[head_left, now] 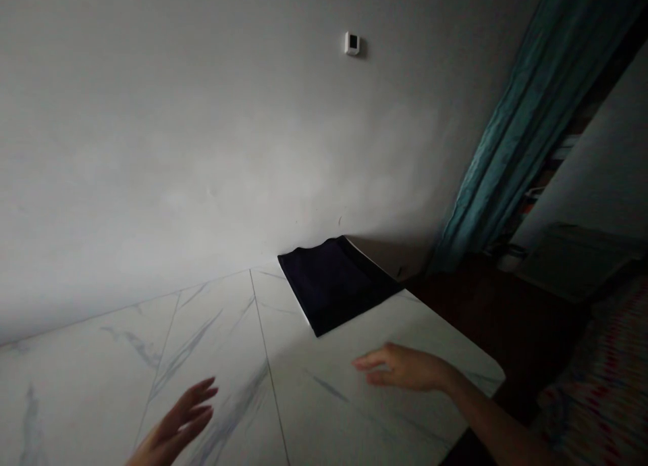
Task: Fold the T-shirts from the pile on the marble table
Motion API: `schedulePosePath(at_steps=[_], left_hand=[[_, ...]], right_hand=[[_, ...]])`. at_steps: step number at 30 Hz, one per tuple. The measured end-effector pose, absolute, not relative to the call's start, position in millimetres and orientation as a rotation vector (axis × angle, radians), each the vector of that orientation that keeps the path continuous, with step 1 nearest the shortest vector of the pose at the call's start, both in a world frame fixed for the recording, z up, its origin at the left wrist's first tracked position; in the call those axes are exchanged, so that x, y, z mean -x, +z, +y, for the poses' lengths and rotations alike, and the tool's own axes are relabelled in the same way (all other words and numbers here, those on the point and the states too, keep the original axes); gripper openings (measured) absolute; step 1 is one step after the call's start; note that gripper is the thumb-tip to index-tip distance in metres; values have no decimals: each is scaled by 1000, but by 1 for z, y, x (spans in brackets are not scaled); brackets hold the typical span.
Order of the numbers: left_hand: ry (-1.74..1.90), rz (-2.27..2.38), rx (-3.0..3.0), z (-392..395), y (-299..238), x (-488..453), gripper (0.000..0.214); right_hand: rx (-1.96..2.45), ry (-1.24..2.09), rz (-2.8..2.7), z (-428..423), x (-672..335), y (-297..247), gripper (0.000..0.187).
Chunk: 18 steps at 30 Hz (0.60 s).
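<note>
A folded dark cloth (pixel 337 282) lies flat at the far right corner of a white marble-patterned table (pixel 217 344), close to the wall. My right hand (pixel 402 367) hovers low over the table a short way in front of the cloth, fingers stretched out toward the left, holding nothing. My left hand (pixel 175 425) is at the bottom edge of the view over the table, fingers extended and slightly apart, also empty. Neither hand touches the cloth.
A plain pale wall (pixel 202 148) rises behind the table, with a small white device (pixel 352 43) mounted high on it. A teal curtain (pixel 526 128) hangs at the right. Dark floor and a patterned fabric (pixel 607 385) lie beyond the table's right edge.
</note>
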<state>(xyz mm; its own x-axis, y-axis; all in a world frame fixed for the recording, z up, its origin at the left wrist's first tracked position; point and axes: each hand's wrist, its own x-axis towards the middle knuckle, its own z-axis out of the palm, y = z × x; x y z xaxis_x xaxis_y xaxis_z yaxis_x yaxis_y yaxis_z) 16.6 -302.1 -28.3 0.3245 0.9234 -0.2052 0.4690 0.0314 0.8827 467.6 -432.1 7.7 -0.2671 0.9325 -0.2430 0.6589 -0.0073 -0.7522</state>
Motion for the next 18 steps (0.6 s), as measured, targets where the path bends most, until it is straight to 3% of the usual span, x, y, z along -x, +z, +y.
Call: schedulePosePath(at_steps=[5, 10, 13, 18], left_hand=[[607, 1124, -1323, -230, 6, -172, 83], [646, 1270, -1130, -197, 3, -266, 50], [638, 1291, -1110, -184, -7, -288, 32], [603, 1337, -1094, -169, -16, -297, 20]], right_hand=[[1898, 582, -1407, -342, -562, 12, 38], [2308, 156, -1223, -283, -620, -15, 38], [2397, 77, -1249, -263, -631, -31, 43], [2437, 92, -1256, -235, -634, -48, 44]])
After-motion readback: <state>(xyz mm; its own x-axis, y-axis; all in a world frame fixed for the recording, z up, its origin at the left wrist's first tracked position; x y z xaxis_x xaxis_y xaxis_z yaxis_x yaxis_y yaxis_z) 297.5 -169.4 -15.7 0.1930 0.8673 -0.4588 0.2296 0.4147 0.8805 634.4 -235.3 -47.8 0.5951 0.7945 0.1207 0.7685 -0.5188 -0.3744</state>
